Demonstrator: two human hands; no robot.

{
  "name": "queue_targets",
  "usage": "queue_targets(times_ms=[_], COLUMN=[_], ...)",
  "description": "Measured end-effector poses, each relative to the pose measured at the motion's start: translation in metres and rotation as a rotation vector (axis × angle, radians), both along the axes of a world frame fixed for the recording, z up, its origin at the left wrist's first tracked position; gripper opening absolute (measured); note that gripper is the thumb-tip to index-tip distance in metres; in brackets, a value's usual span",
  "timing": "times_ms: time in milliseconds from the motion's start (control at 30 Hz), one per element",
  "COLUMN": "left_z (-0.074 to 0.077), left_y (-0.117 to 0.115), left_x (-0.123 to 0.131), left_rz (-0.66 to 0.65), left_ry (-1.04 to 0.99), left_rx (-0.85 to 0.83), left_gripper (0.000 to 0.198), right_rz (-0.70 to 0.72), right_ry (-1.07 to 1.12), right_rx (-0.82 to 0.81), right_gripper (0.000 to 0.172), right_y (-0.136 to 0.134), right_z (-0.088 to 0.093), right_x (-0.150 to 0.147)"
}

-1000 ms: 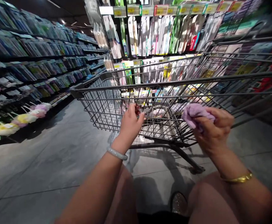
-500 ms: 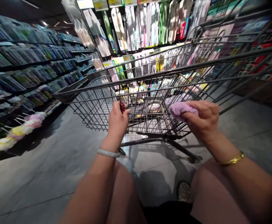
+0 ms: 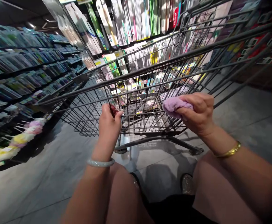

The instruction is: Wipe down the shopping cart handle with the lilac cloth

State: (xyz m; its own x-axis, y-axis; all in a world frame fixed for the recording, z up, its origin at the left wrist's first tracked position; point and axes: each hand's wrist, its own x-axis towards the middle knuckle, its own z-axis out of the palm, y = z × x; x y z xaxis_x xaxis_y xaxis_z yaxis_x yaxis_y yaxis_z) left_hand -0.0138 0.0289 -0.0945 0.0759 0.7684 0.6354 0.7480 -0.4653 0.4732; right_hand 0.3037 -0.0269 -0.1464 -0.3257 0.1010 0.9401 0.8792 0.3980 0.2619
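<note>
We are low down beside the cart point(image 3: 147, 81), wiping its wires, or so we judge. The cart is our landmark here.

Our right hand point(image 3: 196, 113) is shut around a purple cloth point(image 3: 173, 105). The cloth is bunched up, and it pokes out past our thumb and fingers. It sits right at the near wall of the cart, low down by the basket floor. We cannot tell if it is pressing on the wires or is just off them.

Our left hand point(image 3: 109, 123) is curled shut on 1 thin wire of the same near wall, more toward the cart's far-left corner. It looks like a pinch grip that holds the cart from rolling (the cart has wheels, so it could slip away).

We think the step is the rubbing of the lower wires. The next move calls for the cloth to press flat on a wire and slide along it, while the left hand holds the cart steady.

Both arms reach forward from our knees toward the cart. The left wrist is straight and has a pale bangle point(image 3: 100, 162). The right wrist bends in toward the cart and has a gold bangle point(image 3: 229, 151).

Behind the cart hang packs on a rack point(image 3: 136, 21). Left of the cart are long shelves point(image 3: 21, 71) with fluffy dusters point(image 3: 23, 137) low down.
</note>
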Motion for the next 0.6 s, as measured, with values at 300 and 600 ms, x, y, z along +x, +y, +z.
queue_targets(times_ms=[300, 600], left_z=[0.001, -0.004], left_y=[-0.006, -0.016], left_x=[-0.015, -0.023], left_rz=[0.065, 0.085], left_ry=[0.033, 0.009], left_rx=[-0.003, 0.093], left_gripper=[0.026, 0.043], right_rz=[0.021, 0.104], right_ry=[0.046, -0.263], right_rx=[-0.044, -0.125], right_gripper=[0.016, 0.009], right_y=[-0.005, -0.001], right_z=[0.000, -0.003], right_x=[-0.042, -0.074])
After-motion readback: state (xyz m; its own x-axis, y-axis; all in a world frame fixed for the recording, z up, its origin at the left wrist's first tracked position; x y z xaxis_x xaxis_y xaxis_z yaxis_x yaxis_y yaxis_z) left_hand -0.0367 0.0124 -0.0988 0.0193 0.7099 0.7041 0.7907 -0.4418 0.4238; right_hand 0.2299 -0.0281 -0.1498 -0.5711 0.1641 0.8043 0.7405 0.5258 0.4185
